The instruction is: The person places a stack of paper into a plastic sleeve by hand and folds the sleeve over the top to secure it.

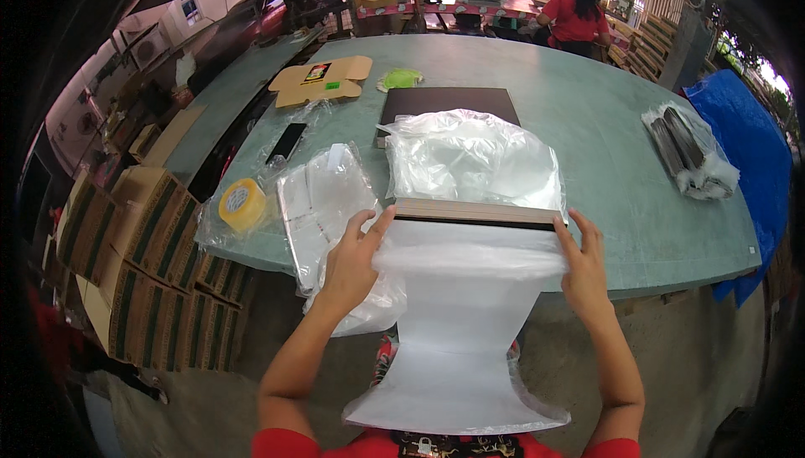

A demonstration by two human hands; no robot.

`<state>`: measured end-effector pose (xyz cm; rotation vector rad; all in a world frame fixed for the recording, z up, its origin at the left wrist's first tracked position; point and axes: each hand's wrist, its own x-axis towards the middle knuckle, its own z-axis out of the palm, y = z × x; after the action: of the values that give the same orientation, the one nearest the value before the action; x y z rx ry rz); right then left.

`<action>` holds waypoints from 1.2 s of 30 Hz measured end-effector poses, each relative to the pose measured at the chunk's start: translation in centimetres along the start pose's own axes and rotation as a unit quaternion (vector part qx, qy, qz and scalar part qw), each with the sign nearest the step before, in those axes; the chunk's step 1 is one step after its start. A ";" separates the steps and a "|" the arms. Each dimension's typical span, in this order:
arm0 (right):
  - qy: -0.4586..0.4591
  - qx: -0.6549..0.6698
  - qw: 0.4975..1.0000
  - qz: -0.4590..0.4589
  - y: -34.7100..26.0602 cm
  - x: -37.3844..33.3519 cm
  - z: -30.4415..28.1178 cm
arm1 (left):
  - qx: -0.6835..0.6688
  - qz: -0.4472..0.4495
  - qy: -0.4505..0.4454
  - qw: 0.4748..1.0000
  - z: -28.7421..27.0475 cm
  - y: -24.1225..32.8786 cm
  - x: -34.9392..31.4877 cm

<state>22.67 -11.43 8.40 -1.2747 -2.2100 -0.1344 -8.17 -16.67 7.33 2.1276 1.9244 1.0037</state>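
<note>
A stack of thin brown boards (478,212) stands near the table's front edge, its layered edge facing up. My left hand (350,263) grips the stack's left end with thumb and forefinger. At the opposite end, my right hand (584,267) has its fingers on the corner, thumb partly hidden. Crumpled clear plastic (474,156) bulges behind the stack. A whitish plastic sheet (457,374) hangs from the stack's near side over the table edge toward my lap. Left of my left hand lies a bundle of clear plastic bags (323,194).
A dark brown board (449,102) lies behind the plastic. On the left are a yellow tape roll (242,204), a phone (287,143) and a flattened carton (323,79). Wrapped dark pieces (683,144) lie right. Cardboard boxes (159,290) stand left of the table; a person (577,14) works beyond.
</note>
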 end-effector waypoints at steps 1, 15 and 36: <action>0.003 0.009 1.000 0.011 -0.4 -0.5 -0.7 | 0.002 0.009 0.020 1.000 0.0 0.0 -0.5; -0.349 0.716 0.405 0.449 5.0 -16.2 7.5 | -0.617 -0.370 -0.467 0.515 5.4 -9.1 -13.9; -0.633 0.562 0.533 0.001 -3.4 -16.9 6.5 | -0.320 -0.022 -0.646 0.693 10.1 1.9 -12.4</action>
<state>23.47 -23.83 -5.25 -0.4177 -2.1929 2.4912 -0.99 -24.96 -4.47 1.5014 0.7098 -0.0488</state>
